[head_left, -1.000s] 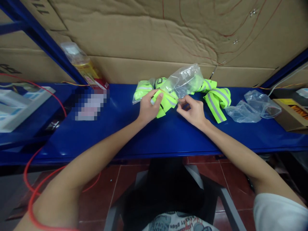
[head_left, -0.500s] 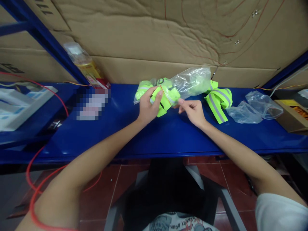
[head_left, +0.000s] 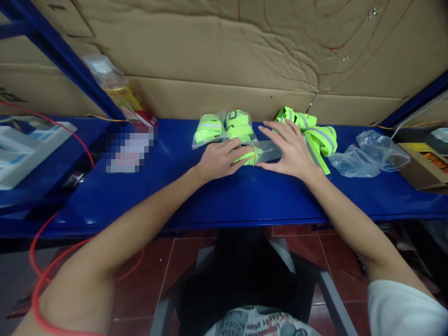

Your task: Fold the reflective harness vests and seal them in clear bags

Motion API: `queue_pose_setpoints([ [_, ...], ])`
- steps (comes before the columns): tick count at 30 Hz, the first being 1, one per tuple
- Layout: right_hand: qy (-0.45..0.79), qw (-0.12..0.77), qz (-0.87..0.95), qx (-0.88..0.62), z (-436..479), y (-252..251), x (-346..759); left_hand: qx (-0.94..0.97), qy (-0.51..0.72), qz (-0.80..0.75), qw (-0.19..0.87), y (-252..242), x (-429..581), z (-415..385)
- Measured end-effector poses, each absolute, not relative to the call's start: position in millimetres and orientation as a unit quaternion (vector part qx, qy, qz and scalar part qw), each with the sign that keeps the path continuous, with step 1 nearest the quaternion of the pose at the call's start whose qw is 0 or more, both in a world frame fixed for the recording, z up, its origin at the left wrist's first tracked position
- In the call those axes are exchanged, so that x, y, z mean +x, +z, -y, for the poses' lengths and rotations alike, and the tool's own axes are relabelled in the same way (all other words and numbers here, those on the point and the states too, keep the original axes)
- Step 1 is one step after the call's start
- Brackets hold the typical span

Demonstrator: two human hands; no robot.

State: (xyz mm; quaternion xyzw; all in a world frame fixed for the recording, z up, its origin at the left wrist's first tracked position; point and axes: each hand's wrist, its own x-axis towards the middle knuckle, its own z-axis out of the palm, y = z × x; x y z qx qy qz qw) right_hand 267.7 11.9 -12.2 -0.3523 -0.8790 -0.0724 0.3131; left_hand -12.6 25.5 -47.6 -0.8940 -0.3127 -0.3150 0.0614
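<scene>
Low over the blue table (head_left: pixel 196 200), my left hand (head_left: pixel 220 161) has its fingers curled over a folded neon-yellow reflective strap (head_left: pixel 250 157) inside a clear plastic bag. The bag's loose end (head_left: pixel 269 151) stretches right, flattened, beneath my right hand (head_left: pixel 292 149). That hand has its fingers spread and thumb apart, and whether it presses on the bag I cannot tell. Behind my left hand lie two bagged neon bundles, a left one (head_left: pixel 209 128) and a right one (head_left: pixel 239 125). Right of my right hand are loose reflective straps (head_left: pixel 324 140), partly hidden by it.
Crumpled clear bags (head_left: pixel 360 161) lie at the right, beside an open cardboard box (head_left: pixel 425 165). A bottle (head_left: pixel 115 86) leans at the back left, near a red box (head_left: pixel 145 119). A cardboard sheet (head_left: pixel 196 56) backs the table. A red hose (head_left: pixel 35 289) loops by my left arm.
The folded strap in its bag has come down to the table, towards me. My right hand has let go of its pinch and spread over the bag's loose end, now flattened.
</scene>
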Motion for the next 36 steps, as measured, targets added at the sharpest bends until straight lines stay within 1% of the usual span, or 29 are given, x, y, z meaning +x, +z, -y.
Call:
queue_pose_setpoints([
  [3,-0.048,0.245,0.902,-0.352,-17,-23,267,-0.907,-0.286,0.299,0.082,-50,-10,-27],
  [6,-0.053,0.215,0.896,-0.385,-17,-31,263,-0.902,-0.287,0.316,0.064,-51,-8,-26],
  [8,-0.059,0.218,0.889,-0.399,-14,-33,260,-0.896,-0.300,0.324,0.044,-51,-7,-24],
  [11,-0.059,0.246,0.884,-0.393,-12,-34,257,-0.882,-0.331,0.334,0.032,-56,-6,-25],
  [16,-0.013,0.292,0.876,-0.384,-11,-35,257,-0.853,-0.393,0.344,0.005,-63,-7,-30],
  [21,-0.002,0.283,0.872,-0.399,-8,-35,256,-0.865,-0.370,0.340,-0.009,-61,-5,-30],
  [25,-0.014,0.267,0.884,-0.384,-5,-34,251,-0.895,-0.322,0.309,0.021,-59,-5,-29],
  [28,-0.016,0.243,0.894,-0.376,-5,-36,247,-0.906,-0.327,0.258,0.080,-59,-4,-30],
  [30,-0.016,0.236,0.900,-0.367,-5,-39,245,-0.900,-0.357,0.214,0.131,-60,-2,-31],
  [32,-0.017,0.247,0.902,-0.353,-6,-42,244,-0.883,-0.403,0.173,0.165,-62,1,-31],
  [34,-0.011,0.264,0.902,-0.340,-8,-44,244,-0.863,-0.452,0.153,0.166,-64,4,-31],
  [36,-0.004,0.268,0.903,-0.336,-9,-45,244,-0.851,-0.484,0.153,0.136,-64,5,-31],
])
